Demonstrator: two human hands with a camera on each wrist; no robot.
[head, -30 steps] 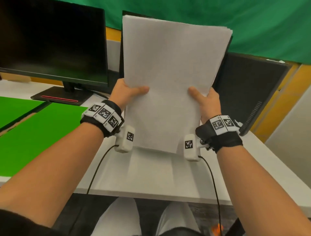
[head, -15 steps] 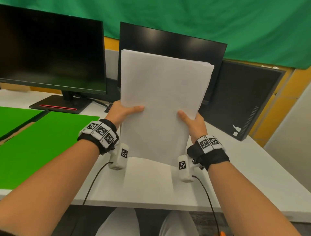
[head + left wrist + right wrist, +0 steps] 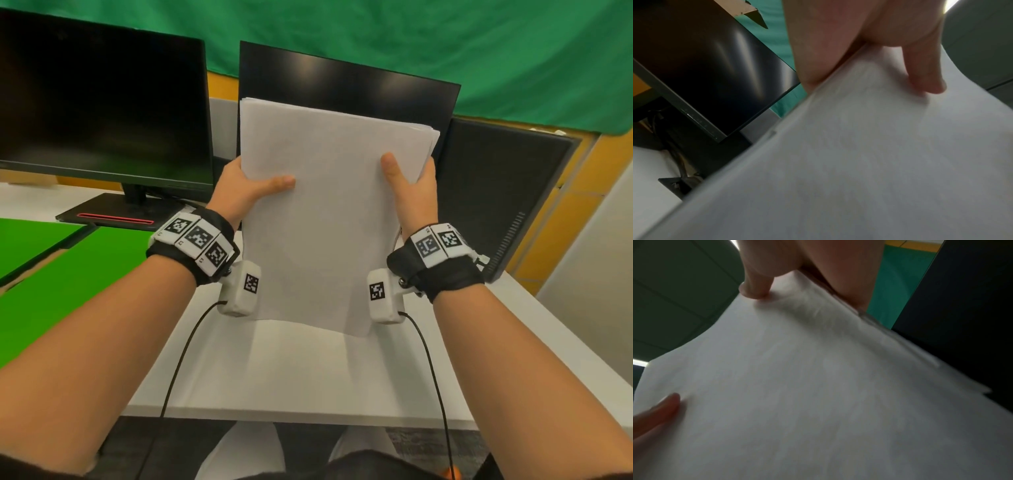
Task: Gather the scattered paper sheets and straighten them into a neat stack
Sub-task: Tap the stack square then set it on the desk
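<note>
A stack of white paper sheets stands upright, its lower edge at the white desk. My left hand grips its left edge, thumb across the front. My right hand grips the right edge, thumb pointing up on the front. The sheets' top right corners are slightly fanned and uneven. In the left wrist view the paper stack fills the frame under my left hand. In the right wrist view the paper stack has stepped edges on the right beneath my right hand. My fingers behind the stack are hidden.
A black monitor stands at the left on a base with a red stripe. A second dark screen is right behind the stack, and a black panel leans at the right. Green mats cover the desk's left side.
Both hands have lowered the stack from up in front of the screens down toward the desk. The hands' hold has slid higher up the sides of the sheets.
</note>
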